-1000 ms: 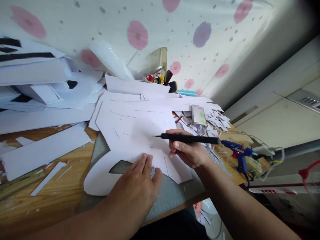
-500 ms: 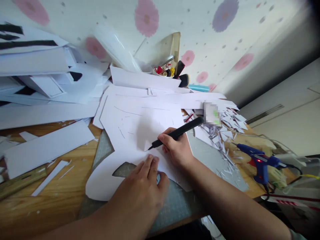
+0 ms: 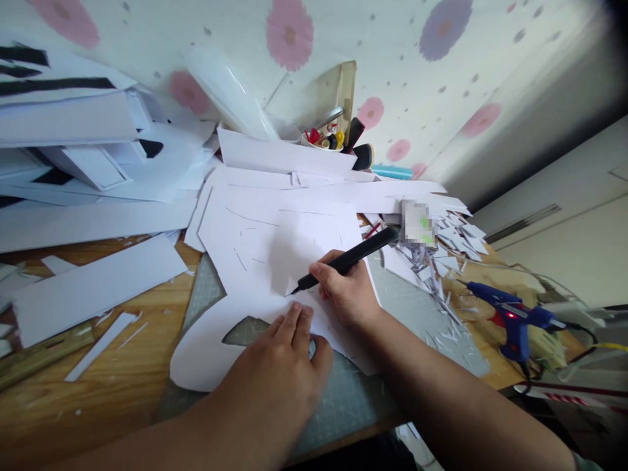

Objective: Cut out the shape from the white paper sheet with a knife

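Cluttered counter (image 3: 112,386) at center frame: left hand (image 3: 275,383) flat, open on white sheet (image 3: 275,255), right hand (image 3: 346,291) gripping black knife (image 3: 346,260).

black knife (image 3: 350,259), white paper (image 3: 275,248), blue glue gun (image 3: 510,317), pink-flowered wall (image 3: 289,33)

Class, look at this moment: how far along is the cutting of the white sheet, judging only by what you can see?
Done: a hole is cut in the white sheet, the cutting mat showing through, and offcuts are piled right. In hand: the right hand puts the black knife tip to the sheet while the left hand presses it flat. Left: several drawn lines further up look uncut.
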The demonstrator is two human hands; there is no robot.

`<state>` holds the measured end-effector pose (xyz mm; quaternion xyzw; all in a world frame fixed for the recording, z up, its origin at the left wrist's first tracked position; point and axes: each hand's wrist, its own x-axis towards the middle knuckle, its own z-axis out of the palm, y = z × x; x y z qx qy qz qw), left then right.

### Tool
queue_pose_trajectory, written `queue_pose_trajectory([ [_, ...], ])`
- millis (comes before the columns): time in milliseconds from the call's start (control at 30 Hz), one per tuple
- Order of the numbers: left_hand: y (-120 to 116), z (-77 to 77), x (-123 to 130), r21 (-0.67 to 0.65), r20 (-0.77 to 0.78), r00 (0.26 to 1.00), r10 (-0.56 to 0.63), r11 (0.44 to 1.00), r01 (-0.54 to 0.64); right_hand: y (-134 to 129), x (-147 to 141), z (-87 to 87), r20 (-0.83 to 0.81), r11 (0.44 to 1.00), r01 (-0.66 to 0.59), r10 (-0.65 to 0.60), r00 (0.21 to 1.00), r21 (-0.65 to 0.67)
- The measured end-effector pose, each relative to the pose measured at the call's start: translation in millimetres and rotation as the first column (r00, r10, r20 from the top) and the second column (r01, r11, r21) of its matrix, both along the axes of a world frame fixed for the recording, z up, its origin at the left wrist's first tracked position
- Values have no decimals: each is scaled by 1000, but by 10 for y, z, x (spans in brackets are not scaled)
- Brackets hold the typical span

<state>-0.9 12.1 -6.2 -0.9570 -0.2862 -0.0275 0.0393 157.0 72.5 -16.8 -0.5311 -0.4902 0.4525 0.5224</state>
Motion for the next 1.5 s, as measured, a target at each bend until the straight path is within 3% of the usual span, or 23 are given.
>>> queue_pose_trajectory([
  [233, 29, 6, 0, 5, -89, 994, -58, 998, 59, -19, -31, 119, 73, 1000, 11, -11, 997, 5],
  [367, 17, -35, -16, 20, -57, 994, -93, 995, 94, -13, -2, 119, 85, 1000, -1, 0, 996, 5],
  [700, 47, -33, -12, -67, -61, 996, -58, 996, 54, -34, 63, 126, 131, 999, 40, -40, 991, 6],
  [1067, 62, 1, -13, 55, -57, 993, -101, 993, 105, -89, 182, 85, 163, 993, 120, -115, 980, -21],
  [1500, 42, 65, -23, 29, -60, 996, -71, 997, 73, -94, 345, 88, 176, 987, 156, -158, 972, 26],
])
